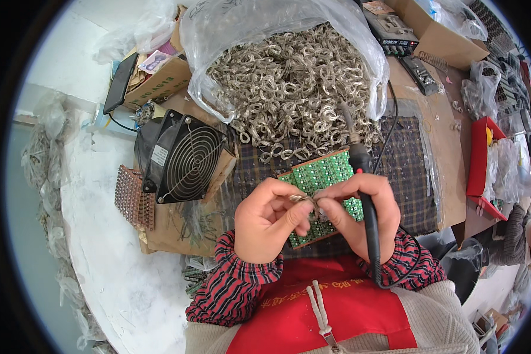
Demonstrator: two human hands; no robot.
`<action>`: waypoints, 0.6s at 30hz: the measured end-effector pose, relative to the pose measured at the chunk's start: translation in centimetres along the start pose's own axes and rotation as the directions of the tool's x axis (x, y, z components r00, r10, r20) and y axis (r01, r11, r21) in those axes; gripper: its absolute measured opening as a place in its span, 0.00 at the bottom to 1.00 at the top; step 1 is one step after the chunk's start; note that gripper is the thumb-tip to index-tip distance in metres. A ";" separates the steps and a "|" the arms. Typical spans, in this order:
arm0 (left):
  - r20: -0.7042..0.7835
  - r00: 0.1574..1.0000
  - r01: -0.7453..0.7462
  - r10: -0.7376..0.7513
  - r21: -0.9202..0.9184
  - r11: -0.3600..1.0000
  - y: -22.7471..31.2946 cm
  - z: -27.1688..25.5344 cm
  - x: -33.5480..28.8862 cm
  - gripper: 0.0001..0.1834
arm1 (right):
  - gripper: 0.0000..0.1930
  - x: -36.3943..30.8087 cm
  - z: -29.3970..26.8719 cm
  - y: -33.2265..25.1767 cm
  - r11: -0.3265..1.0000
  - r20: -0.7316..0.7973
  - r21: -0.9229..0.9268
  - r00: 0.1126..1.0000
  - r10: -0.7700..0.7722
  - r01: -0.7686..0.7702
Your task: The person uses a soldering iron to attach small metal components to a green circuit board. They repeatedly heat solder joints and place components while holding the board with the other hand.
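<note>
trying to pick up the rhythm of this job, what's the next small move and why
Probably tease one strand free of the wire coil: the left hand holds it, and the right hand pinches close beside it above the green board, so both seem placed to part it. The right hand also holds the iron, its tip pointing away from the coil.

White worktop (pixel 121 283); flat brown cardboard (pixel 165 238) on it, dark plaid cloth (pixel 415 177) seemingly over that, green rectangular circuit boards (pixel 323 171) on cloth.
</note>
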State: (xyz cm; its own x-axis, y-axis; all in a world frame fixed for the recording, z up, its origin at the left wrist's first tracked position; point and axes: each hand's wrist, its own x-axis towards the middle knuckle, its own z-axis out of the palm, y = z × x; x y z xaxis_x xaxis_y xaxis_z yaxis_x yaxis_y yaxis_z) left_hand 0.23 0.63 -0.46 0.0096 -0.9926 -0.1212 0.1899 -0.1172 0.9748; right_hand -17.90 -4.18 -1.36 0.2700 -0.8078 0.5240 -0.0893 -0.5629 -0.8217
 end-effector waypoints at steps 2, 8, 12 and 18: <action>-0.037 0.996 -0.079 0.084 0.116 0.990 -0.3 0.1 0.0 0.06 | 0.18 -0.2 0.0 0.2 0.998 0.026 0.013 0.998 -0.055 0.055; -0.040 0.995 -0.082 0.087 0.109 0.991 -1.1 0.5 -0.4 0.07 | 0.19 -1.1 -0.8 0.8 0.998 0.114 -0.046 0.993 -0.030 0.036; 0.064 0.982 -0.189 0.180 0.455 0.870 -0.9 0.2 -0.4 0.04 | 0.18 -2.1 -0.1 1.2 0.993 -0.011 0.096 0.997 0.073 -0.071; -0.087 0.987 0.148 -0.139 0.120 0.982 -0.8 0.3 -0.4 0.05 | 0.14 -2.5 -0.7 1.6 0.986 -0.103 0.111 0.986 0.135 -0.123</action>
State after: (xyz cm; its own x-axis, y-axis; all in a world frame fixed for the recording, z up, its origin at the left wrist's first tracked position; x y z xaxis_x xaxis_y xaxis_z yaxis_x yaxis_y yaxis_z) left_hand -0.17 1.12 -1.10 0.0685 -0.9602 -0.2709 0.0705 -0.2662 0.9613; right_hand -19.43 -3.19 -3.80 0.1556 -0.8899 0.4288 -0.0152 -0.4362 -0.8997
